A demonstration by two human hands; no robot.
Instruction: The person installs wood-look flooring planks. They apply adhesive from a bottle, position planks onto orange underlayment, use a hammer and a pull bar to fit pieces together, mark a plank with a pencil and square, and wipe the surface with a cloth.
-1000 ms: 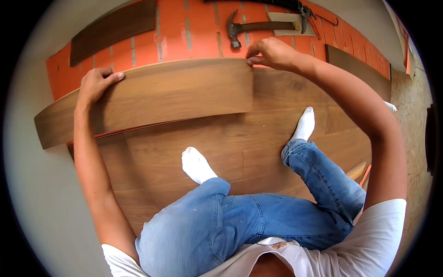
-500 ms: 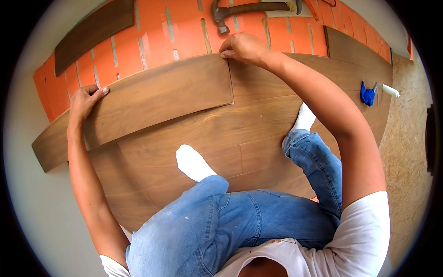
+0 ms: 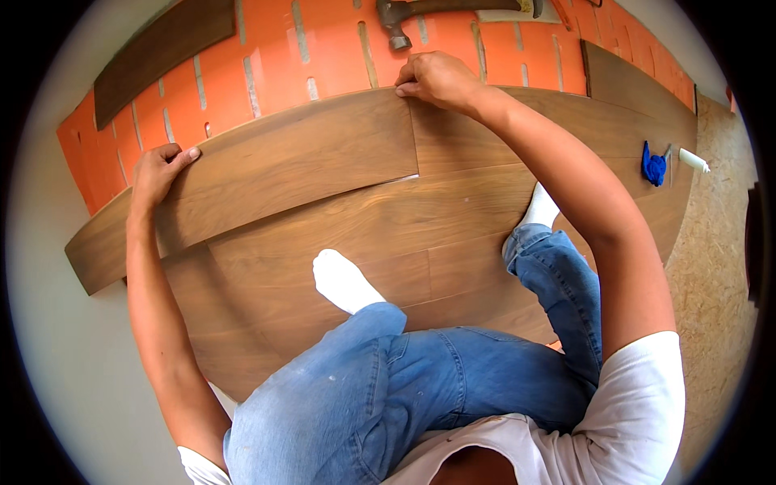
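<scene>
A long brown wood-look floor plank (image 3: 299, 153) lies at a slight angle along the far edge of the laid flooring (image 3: 356, 214). My left hand (image 3: 160, 176) grips its far edge toward the left end, thumb on top and fingers curled over. At its far right corner, my right hand (image 3: 439, 81) pinches the edge beside the end joint with the neighbouring plank (image 3: 477, 125). A dark gap runs under the plank's near long edge, with a thin light sliver at the right end. The fingers' undersides are hidden.
Orange slotted underlay (image 3: 275, 73) spreads beyond the planks. A hammer (image 3: 396, 28) rests on it near my right hand. Another plank (image 3: 162, 56) lies far left. At right are a blue cloth-like item (image 3: 654, 166), a white bottle (image 3: 693, 160) and chipboard floor (image 3: 719, 210).
The whole view has shifted slightly, so most things sit a little further right and higher. Both hands keep their grip, and the plank shows no clear movement against the floor.
</scene>
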